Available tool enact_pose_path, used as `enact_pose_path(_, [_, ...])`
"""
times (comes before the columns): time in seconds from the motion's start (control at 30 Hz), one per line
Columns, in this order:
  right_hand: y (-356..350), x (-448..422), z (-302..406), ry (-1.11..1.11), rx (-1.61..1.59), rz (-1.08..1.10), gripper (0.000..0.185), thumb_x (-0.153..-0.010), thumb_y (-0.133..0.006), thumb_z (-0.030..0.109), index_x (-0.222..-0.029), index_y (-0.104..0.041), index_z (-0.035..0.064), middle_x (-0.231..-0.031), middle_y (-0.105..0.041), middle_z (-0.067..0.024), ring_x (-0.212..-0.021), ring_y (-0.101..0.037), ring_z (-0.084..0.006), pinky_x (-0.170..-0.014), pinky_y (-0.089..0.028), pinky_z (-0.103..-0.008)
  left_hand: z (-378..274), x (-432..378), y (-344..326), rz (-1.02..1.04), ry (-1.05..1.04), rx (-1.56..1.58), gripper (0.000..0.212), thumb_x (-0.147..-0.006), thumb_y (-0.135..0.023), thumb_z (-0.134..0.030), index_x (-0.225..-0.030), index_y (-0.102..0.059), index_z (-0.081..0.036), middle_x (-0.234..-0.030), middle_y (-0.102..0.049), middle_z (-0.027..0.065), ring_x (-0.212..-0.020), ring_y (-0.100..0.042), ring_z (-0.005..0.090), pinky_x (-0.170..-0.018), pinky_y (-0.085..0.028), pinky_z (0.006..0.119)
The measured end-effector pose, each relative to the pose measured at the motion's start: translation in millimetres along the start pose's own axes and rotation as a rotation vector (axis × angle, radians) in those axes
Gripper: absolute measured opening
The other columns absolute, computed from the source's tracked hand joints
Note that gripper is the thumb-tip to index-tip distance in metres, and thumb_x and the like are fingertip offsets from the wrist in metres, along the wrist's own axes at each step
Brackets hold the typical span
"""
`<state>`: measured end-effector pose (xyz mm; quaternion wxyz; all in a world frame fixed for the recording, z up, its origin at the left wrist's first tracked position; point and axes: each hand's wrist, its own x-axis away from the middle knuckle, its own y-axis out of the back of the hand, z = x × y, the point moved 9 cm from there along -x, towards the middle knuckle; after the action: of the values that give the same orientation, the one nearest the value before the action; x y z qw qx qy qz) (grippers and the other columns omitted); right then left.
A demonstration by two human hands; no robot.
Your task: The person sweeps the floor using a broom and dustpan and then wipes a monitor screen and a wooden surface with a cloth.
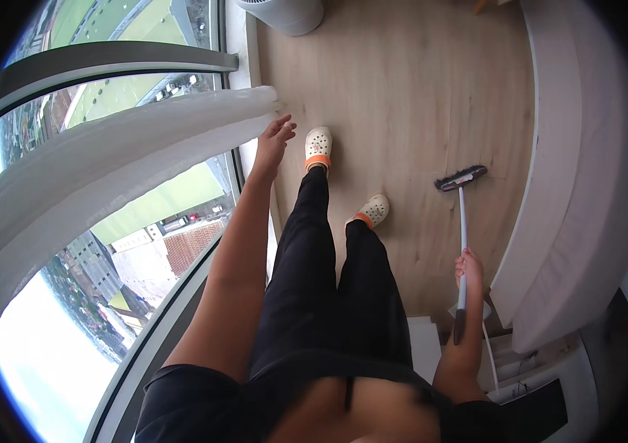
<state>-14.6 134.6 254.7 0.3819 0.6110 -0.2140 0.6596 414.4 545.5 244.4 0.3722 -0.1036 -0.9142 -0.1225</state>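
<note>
My right hand (pixel 470 267) grips the white handle of a broom (pixel 463 221) partway along its length. Its dark grip end lies along my forearm. The broom's head (pixel 461 178), with dark bristles, rests on the wood-look floor (pixel 402 111) to the right of my feet. My left hand (pixel 276 141) is stretched forward with its fingers apart and nothing in them. Right beside it hangs a bunched white sheer curtain (pixel 181 119); whether the fingertips touch the fabric I cannot tell.
A large window (pixel 142 232) runs along the left, with buildings far below. At the top stands a white cylindrical appliance (pixel 291 16). A bed (pixel 574 166) borders the floor on the right. A white shelf unit (pixel 535 360) stands at the lower right.
</note>
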Motion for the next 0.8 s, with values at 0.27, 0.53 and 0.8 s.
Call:
enact_pose_path(0.27, [-253, 96, 24, 0.02, 0.258, 0.458, 0.048, -0.092, -0.048, 0.015, -0.137, -0.032, 0.0152, -0.064, -0.044, 0.0009, -0.044, -0.034, -0.0035, -0.035, -0.03, -0.0189, -18, -14, -23, 0.17, 0.128, -0.057, 0.038, -0.09, -0.049, -0.021, -0.122, -0.049, -0.001, -0.107, -0.06, 0.0103, -0.099, -0.054, 0.018, -0.089, -0.04, 0.03])
enact_pose_path(0.53, [-517, 29, 76, 0.395, 0.742, 0.578, 0.041, -0.088, -0.051, 0.015, -0.126, -0.044, 0.0027, -0.059, -0.05, -0.0042, -0.041, -0.045, -0.0101, -0.037, -0.04, -0.0268, -43, -75, -10, 0.278, 0.132, -0.3, 0.039, -0.091, -0.049, -0.029, -0.121, -0.05, -0.005, -0.103, -0.06, 0.005, -0.094, -0.055, 0.015, -0.084, -0.04, 0.03])
enact_pose_path(0.8, [-284, 38, 64, 0.024, 0.11, 0.313, 0.05, -0.089, -0.051, 0.014, -0.136, -0.033, 0.0099, -0.064, -0.046, -0.0014, -0.042, -0.038, -0.0062, -0.035, -0.033, -0.0218, -32, -102, 27, 0.278, 0.141, -0.37, 0.037, -0.089, -0.05, -0.024, -0.117, -0.053, 0.0, -0.096, -0.061, 0.0065, -0.087, -0.055, 0.0143, -0.081, -0.042, 0.028])
